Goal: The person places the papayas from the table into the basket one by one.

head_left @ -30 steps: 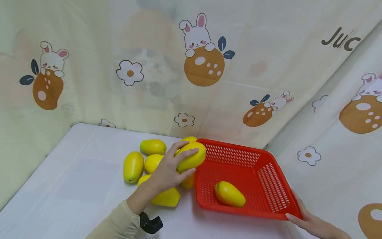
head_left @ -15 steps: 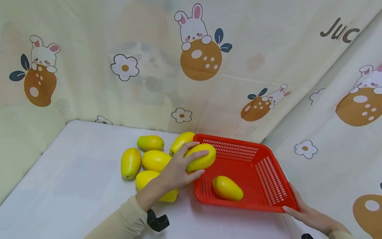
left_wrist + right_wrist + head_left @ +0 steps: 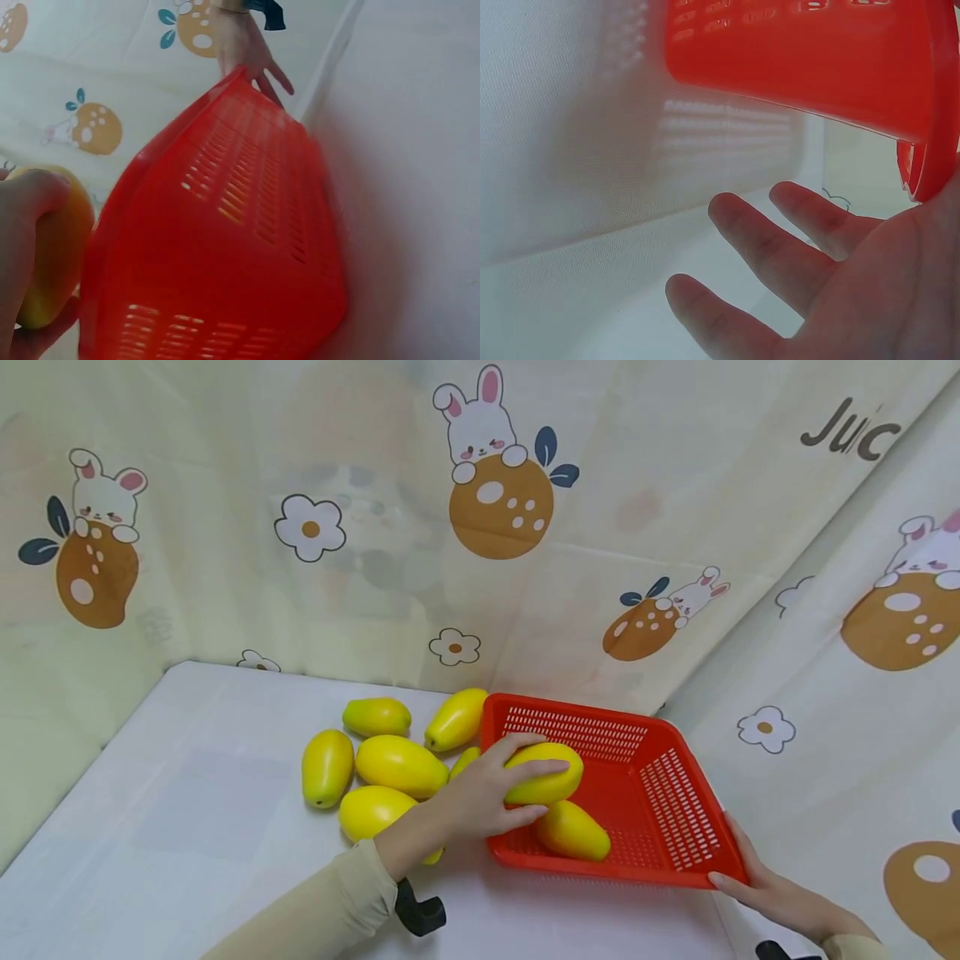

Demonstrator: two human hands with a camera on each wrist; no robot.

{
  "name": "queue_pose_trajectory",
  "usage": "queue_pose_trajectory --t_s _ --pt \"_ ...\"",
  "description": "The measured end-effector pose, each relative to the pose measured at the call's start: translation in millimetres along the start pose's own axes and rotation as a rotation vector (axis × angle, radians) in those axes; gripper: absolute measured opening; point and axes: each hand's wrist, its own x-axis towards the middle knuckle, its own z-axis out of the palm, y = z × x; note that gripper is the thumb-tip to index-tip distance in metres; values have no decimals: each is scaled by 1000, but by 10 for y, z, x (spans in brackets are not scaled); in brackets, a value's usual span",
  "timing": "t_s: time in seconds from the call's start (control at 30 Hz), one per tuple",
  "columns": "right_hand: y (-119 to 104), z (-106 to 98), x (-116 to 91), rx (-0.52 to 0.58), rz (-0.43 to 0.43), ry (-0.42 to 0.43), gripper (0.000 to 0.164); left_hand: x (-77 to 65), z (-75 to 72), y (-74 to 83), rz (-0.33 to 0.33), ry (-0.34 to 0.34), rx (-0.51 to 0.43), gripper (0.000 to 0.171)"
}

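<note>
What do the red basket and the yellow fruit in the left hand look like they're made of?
The red basket looks like molded plastic, smooth and slightly glossy: regular slots pierce its walls. The yellow fruit in the left hand has a smooth, softly shiny surface; it could be real skin or a plastic imitation, the look leaves that open.

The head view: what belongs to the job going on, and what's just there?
Likely part of the job:
left hand and the yellow fruit it grips
red basket
right hand, holding the basket
fruit in the basket
probably, the loose fruit beside it

Just there:
rabbit-print curtain
white table
black wrist gear
</note>
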Motion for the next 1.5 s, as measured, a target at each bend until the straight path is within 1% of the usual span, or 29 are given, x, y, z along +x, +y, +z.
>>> queue_pose_trajectory --t_s 0.07,0.13,0.23,0.37,0.53,0.7,0.8,0.93,1.03,1.2,1.4,1.5 --pt "-15 -4 -3 -2 0 5 90 28 51 -3 2 -44 -11 54" --pt "-32 -4 -7 -2 1 2 89 45 91 -1 -9 -85 -37 54" --pt "-48 10 -7 -3 9 0 89 41 136 8 -24 -142 -76 55" --pt "-44 19 -7 -8 18 1 89 30 172 18 -25 -175 -89 56" --pt "-27 1 -9 -6 4 -7 88 37 193 36 -51 -185 -40 58" --pt "-20 5 -7 -3 5 -1 88 46 217 49 -81 -229 40 61" --pt "-16 11 -14 1 22 3 89 49 229 49 -80 -265 87 58" --pt "-25 22 -21 1 30 13 92 44 234 41 -61 -302 113 50" --pt "-34 25 -20 -1 20 14 92 29 233 29 -34 -311 110 42" --pt "-27 23 -20 0 15 14 92 13 227 11 -3 -295 79 31" --pt "-13 24 -18 10 18 11 91 6 235 -8 3 -288 57 28" --pt "-7 25 -16 15 18 7 91 -3 233 -16 12 -286 63 29"
